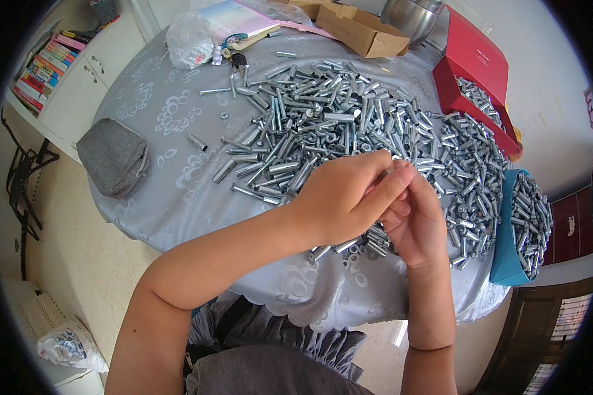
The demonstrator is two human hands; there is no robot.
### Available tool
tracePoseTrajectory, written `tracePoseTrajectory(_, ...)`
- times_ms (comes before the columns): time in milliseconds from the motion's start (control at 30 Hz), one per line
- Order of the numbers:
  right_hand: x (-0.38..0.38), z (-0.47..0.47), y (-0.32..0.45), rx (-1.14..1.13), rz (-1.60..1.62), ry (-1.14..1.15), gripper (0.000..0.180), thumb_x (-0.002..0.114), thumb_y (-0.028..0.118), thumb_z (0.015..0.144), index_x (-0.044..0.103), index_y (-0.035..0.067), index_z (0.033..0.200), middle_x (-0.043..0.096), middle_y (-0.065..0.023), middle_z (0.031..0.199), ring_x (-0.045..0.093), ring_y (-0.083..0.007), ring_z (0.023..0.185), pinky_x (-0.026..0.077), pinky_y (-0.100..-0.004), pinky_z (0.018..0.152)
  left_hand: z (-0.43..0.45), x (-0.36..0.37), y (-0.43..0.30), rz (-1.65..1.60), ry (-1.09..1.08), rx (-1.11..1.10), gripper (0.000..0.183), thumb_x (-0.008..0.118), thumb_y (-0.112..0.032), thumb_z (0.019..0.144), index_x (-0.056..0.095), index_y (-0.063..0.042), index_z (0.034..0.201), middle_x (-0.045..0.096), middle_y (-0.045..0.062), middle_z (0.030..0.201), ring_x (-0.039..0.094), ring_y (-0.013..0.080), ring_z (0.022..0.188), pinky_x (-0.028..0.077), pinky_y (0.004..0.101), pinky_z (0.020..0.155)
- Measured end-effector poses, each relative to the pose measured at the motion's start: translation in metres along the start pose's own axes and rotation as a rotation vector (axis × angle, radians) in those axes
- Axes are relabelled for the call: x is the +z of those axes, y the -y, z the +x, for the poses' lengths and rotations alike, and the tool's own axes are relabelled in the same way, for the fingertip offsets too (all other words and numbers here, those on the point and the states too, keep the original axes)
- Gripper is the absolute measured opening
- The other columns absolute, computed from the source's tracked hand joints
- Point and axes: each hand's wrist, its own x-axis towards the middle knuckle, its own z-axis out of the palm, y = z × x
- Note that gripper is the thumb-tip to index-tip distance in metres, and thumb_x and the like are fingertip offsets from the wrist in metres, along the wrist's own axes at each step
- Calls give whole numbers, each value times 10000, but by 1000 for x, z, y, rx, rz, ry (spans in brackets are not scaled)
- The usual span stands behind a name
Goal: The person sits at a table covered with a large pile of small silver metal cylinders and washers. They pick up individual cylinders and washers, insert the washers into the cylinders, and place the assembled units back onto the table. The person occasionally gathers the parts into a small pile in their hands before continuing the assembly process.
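My left hand (348,197) and my right hand (420,224) meet at the fingertips above a heap of metal fasteners. The fingers pinch together around a small metal part, almost wholly hidden by them; its exact kind cannot be made out. Beneath and beyond my hands spreads a pile of loose silvery bolts and tubular sleeves (321,108), with some nuts and washers among them. To the right of my right hand lies a second pile of shorter, bolt-like pieces (474,182), which look fitted together.
A red box (442,91) and a teal container (506,237) hold similar pieces at the right. A grey fabric pouch (111,158) rests on the tablecloth's left side. Cardboard boxes (358,29), a steel pot (410,19), a notebook (237,17) and a plastic bag (190,42) stand at the back.
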Motion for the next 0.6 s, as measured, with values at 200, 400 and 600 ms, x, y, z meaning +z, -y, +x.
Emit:
tracePoseTrajectory(200, -1, 1, 3, -80, -111, -8, 186, 478, 220, 912, 475, 39, 870, 410, 19, 685, 344, -45, 551, 308, -173, 476, 3, -2, -1, -14, -46, -23, 300, 496, -258, 902, 523, -14, 730, 506, 11, 591, 412, 47, 540, 342, 225, 479)
tracePoseTrajectory(400, 0, 3, 2, -178, -157, -67, 162, 480, 195, 912, 465, 34, 901, 406, 4, 707, 348, -65, 587, 311, -196, 514, 5, -4, -1, -79, -174, -2, 275, 492, -229, 907, 502, -29, 719, 384, -51, 588, 325, 32, 549, 277, 217, 469)
tracePoseTrajectory(600, -13, 11, 16, -337, -224, -93, 125, 472, 151, 912, 482, 30, 939, 410, -1, 734, 361, -68, 642, 314, -197, 553, 19, -24, 4, -21, -365, -45, 327, 478, -290, 907, 487, -25, 716, 408, 2, 555, 357, 95, 508, 316, 266, 475)
